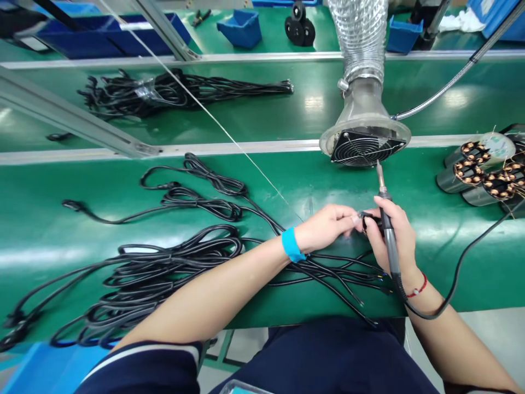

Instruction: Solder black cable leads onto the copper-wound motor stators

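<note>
My right hand (396,235) is closed around a soldering iron (388,219), whose metal tip points up towards the round fan hood. Between the fingers of the same hand sits a small black part (374,223), partly hidden. My left hand (334,221) pinches at the left end of that part, where something small and shiny shows; its exact kind is unclear. Below both hands lie stripped ends of black power cables (348,273). A thin pale strand (229,137) runs slantwise from the upper left down towards my left wrist.
Coiled black cables (176,268) cover the left of the green bench (287,169). Above the iron hangs a fume extractor (365,137). Metal cylinders with copper windings (471,172) stand at the right. A cable bundle (164,93) and blue bins (240,28) lie farther back.
</note>
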Motion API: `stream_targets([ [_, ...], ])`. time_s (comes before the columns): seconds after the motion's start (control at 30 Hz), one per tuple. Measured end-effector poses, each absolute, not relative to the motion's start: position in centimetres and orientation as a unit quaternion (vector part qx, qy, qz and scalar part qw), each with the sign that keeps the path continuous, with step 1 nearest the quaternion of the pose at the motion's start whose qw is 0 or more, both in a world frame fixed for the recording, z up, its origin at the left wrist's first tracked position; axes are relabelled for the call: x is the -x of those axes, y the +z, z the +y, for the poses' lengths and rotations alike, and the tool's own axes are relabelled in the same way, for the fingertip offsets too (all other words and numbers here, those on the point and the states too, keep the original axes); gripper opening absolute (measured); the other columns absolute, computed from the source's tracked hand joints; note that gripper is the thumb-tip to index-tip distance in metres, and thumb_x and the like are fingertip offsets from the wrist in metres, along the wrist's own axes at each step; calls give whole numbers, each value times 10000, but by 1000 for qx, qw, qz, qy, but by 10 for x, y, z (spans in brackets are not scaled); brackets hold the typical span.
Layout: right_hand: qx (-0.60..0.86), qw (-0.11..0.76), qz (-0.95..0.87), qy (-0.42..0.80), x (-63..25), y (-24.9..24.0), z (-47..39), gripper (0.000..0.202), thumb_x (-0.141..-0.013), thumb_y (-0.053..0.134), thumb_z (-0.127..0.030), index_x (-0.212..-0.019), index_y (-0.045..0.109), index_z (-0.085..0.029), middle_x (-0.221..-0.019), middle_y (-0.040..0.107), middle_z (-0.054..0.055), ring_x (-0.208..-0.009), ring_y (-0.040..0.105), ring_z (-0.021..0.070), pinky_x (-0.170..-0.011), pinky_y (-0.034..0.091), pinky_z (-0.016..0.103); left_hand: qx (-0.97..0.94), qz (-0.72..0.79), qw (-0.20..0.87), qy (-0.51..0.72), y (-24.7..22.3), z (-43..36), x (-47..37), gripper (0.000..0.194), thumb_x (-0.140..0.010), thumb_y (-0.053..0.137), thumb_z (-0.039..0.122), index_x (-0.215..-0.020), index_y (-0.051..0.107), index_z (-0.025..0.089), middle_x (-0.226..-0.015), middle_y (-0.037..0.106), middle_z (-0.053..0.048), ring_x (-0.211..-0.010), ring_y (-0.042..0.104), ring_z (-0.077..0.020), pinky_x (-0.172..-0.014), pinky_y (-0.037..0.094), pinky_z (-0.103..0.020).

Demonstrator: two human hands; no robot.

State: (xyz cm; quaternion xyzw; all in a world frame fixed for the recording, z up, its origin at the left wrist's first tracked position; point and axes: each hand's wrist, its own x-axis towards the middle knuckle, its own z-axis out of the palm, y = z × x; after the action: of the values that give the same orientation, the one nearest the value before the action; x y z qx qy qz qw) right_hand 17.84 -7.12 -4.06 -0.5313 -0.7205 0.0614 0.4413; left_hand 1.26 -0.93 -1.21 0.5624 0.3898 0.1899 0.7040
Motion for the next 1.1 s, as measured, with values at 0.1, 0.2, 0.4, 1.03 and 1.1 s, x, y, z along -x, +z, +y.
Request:
stream_targets([
  [0.1, 534, 425, -729, 50, -187, -37, -70, 416, -918, 559, -233, -1329, 495, -258, -1065, 736, 53, -992, 675, 226, -855, 526, 398, -495, 452, 697, 254, -10, 3, -7, 240, -897, 525, 223, -675, 561, 140, -502, 361, 80, -435, 248, -46, -455, 186, -185],
  [0.2, 559, 386, -732, 42, -208, -31, -73, 387, -941, 530, -231, -1327, 510, -258, -1055, 750, 49, -982, 696, 221, -888, 530, 399, -460, 492, 670, 312, -9, 24, 10, 214, -882, 548, 226, -686, 553, 139, -493, 335, 82, -402, 212, -37, -424, 131, -187],
  [0.4, 663, 299, -685, 46, -272, -26, -78, 355, -979, 425, -305, -1319, 495, -225, -1057, 730, 89, -891, 711, 240, -778, 569, 409, -464, 613, 438, 466, -16, 74, 63, 187, -875, 521, 226, -815, 664, 122, -672, 575, -16, -508, 431, -82, -449, 312, -201],
  [1.03, 674, 61, -734, -53, -331, 8, -21, 351, -897, 528, -452, -1132, 561, -193, -838, 742, 94, -736, 707, 306, -661, 501, 385, -629, 446, 618, 154, -32, -2, -2, 222, -816, 521, 271, -751, 683, 133, -665, 582, 9, -649, 483, -121, -656, 369, -235],
  [1.1, 666, 86, -741, -10, -302, 12, -33, 323, -908, 519, -458, -1129, 564, -226, -812, 753, 54, -658, 712, 278, -587, 494, 350, -607, 471, 610, 194, -32, 2, -1, 192, -800, 538, 249, -737, 680, 137, -717, 632, -4, -688, 514, -129, -695, 383, -241],
])
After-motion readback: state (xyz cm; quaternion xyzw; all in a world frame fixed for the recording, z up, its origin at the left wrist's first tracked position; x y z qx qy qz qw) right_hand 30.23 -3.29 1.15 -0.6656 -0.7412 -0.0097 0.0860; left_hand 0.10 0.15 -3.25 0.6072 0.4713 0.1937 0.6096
